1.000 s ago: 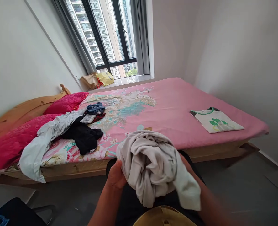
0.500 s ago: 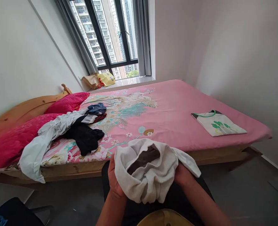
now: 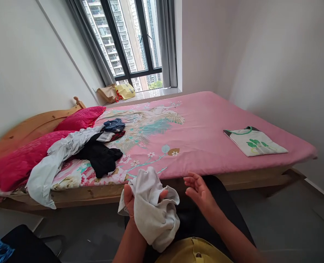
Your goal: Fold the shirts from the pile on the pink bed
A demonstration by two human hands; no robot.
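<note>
A crumpled off-white garment hangs over my left hand, whose fingers are partly covered by the cloth and grip it. Its exact kind cannot be made out while bunched up. Off to its right, my right hand is empty, fingers apart and slightly curled, over my dark-clothed leg. On the bed's right end lies a folded white T-shirt with a green neckline and a green plant print.
The pink bed spans the view. A loose pile holds black clothing, white cloth and denim, beside red pillows. Bags sit on the windowsill. A dark chair stands at lower left.
My right hand has let go of the off-white garment and moved apart from it. The garment, earlier spread between both hands with its opening showing, now hangs bunched on my left hand.
</note>
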